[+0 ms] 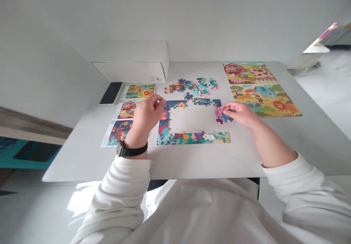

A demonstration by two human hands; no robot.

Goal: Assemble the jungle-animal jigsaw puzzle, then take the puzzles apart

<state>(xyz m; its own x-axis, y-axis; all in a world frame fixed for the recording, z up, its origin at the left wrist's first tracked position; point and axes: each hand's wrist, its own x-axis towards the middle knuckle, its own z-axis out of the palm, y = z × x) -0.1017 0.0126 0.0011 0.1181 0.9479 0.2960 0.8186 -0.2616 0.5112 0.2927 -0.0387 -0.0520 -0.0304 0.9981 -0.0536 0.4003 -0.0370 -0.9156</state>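
On the table lies a partly joined jigsaw puzzle (192,138), its left side and bottom row linked around a bare middle. My left hand (149,110) hovers over its left edge, fingers curled closed, and no piece shows in them. At the right side, the fingers of my right hand (238,113) are together on a dark blue and purple puzzle piece (227,118); its upper part is hidden by them. Beside that piece is a top right corner piece (216,102). A short joined strip (202,101) lies along the top, with gaps on both sides.
Loose puzzle pieces (200,88) are heaped behind the frame. Picture cards (119,132) lie at left, near a phone (111,93) and a white box (128,70). Two finished puzzles (263,101), farm and safari scenes, lie at right. The table's front edge is close to my body.
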